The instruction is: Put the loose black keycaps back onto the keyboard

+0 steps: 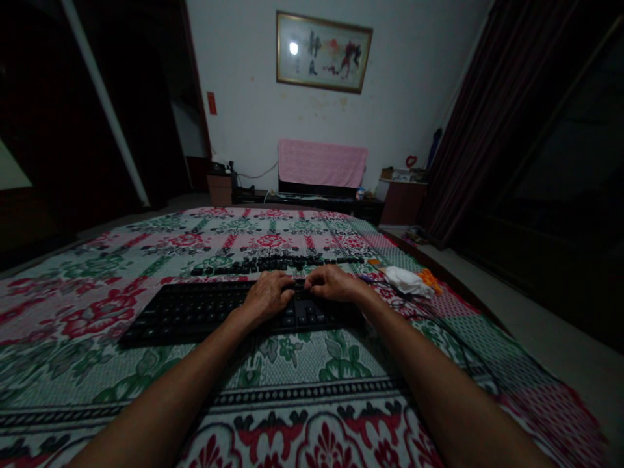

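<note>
no text can be read for certain, neither in the framed picture (324, 52)'s brushed characters (314, 45) nor on the keyboard (190, 313).

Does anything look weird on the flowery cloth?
Yes: what look like loose black keycaps lie scattered in a strip on the flowery cloth, just beyond the keyboard. That's odd because keycaps normally sit on a keyboard.

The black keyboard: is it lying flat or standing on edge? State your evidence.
Flat. The keyboard lies across the patterned cloth, its top facing up, with the left hand and right hand over it.
</note>
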The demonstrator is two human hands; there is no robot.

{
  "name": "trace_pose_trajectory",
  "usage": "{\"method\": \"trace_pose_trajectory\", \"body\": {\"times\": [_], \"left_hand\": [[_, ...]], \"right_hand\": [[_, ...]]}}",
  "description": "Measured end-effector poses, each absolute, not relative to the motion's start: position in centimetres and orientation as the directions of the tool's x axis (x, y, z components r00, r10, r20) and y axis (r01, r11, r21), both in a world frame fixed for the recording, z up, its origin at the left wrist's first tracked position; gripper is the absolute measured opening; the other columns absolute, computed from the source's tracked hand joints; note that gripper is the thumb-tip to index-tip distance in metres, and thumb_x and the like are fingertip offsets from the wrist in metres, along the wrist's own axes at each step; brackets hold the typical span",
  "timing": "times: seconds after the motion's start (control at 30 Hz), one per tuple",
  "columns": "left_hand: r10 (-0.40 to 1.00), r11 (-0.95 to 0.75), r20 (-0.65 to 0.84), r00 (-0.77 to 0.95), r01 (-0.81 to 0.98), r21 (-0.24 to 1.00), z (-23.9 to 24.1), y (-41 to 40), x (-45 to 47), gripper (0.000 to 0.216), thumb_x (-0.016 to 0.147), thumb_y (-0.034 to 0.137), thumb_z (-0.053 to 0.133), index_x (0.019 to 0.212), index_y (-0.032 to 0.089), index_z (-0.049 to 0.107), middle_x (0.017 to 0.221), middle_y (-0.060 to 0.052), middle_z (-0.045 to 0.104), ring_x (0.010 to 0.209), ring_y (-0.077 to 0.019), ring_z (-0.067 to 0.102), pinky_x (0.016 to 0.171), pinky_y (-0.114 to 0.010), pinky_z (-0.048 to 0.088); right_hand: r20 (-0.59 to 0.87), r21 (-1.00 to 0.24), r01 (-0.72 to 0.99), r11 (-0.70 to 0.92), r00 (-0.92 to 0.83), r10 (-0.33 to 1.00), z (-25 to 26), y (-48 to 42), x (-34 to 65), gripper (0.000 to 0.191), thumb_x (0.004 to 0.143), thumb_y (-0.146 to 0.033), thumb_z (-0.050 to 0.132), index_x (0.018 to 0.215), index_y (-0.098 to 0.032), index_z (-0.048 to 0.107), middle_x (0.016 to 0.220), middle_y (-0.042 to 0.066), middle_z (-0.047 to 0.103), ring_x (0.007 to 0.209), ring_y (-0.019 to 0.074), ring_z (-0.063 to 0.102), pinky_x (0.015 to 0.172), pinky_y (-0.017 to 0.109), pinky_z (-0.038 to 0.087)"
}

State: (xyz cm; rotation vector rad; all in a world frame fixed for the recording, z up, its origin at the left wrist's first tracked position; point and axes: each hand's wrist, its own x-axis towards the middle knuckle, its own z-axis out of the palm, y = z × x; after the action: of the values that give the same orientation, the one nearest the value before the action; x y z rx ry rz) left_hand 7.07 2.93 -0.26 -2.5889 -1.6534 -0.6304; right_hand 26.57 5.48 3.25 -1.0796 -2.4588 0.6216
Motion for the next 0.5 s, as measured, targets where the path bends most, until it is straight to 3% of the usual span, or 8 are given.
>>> {"method": "trace_pose_trajectory", "body": {"times": [0.27, 0.5], "left_hand": [[0.871, -0.448, 0.325, 0.369, 0.867, 0.217, -0.29, 3.05, 6.99, 0.033, 0.079, 0.03, 0.047, 0.108, 0.025, 0.059, 0.114, -0.006, 0.056, 0.106, -0.0218, 0.048, 0.092, -0.037, 0.037], [0.891, -0.422, 0.278, 0.358, 0.879, 0.221, -0.12, 3.01, 6.93, 0.036, 0.079, 0.034, 0.044, 0.112, 0.024, 0.057, 0.118, -0.005, 0.054, 0.109, -0.0216, 0.046, 0.094, -0.035, 0.036]], "right_hand": [[0.173, -0.458, 0.58, 0.674, -0.685, 0.708, 3.41, 5.41, 26.59, 0.027, 0.066, -0.011, 0.053, 0.088, -0.017, 0.067, 0.078, -0.001, 0.065, 0.069, 0.011, 0.056, 0.062, 0.019, 0.038], [0.151, -0.39, 0.611, 0.689, -0.695, 0.703, 3.29, 5.14, 26.14, 0.022, 0.067, -0.012, 0.053, 0.083, -0.015, 0.068, 0.073, 0.0, 0.064, 0.064, 0.0099, 0.053, 0.058, 0.019, 0.035]]}}
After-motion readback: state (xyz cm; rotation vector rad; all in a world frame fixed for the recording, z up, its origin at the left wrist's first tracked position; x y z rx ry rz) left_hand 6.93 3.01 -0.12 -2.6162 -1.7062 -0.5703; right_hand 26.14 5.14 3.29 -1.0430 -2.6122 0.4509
